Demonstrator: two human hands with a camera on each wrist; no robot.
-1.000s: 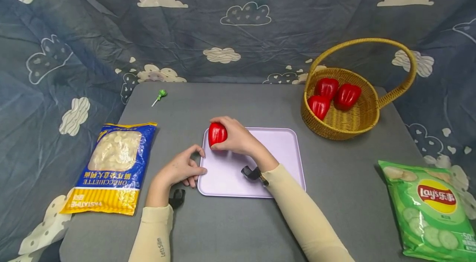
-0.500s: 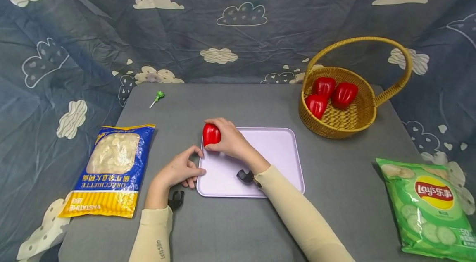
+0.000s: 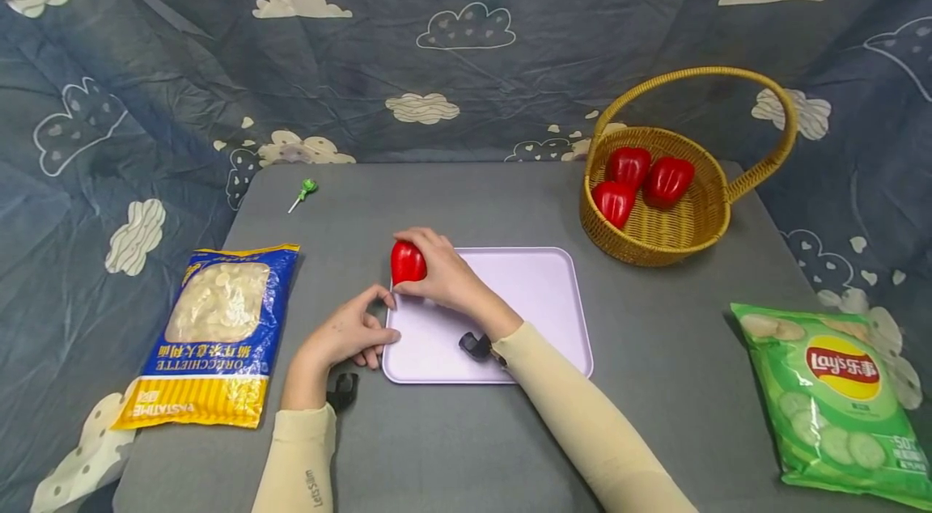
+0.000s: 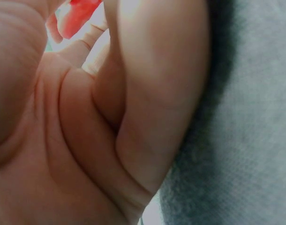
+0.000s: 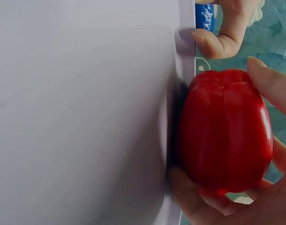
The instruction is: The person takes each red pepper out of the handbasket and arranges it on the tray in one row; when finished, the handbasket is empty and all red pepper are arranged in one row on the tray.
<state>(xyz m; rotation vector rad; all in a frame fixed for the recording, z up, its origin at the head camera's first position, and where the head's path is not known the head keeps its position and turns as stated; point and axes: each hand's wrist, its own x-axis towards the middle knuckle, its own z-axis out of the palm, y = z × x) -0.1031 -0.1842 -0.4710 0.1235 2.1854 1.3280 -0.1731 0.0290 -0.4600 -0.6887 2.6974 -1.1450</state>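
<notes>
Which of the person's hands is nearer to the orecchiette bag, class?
Left. The left hand is just right of the orecchiette bag, by the lavender tray; the right hand is farther right, gripping a red bell pepper.

Head view: even, soft light. Left wrist view: dim, left hand (image 4: 86, 131) blurred. Right wrist view: shadow across tray (image 5: 77, 93) — glare streak on red pepper (image 5: 222, 131).

Looks like a makeshift recording booth; room type beyond can't be told. Wrinkled cloud-print curtain (image 3: 466, 108) hangs behind and down both sides of a plain gray counter (image 3: 451, 448). Pasta bag (image 3: 211, 335) and chip bag (image 3: 837, 408) laid out well apart. Black wrist cameras (image 3: 480, 349) worn.
</notes>
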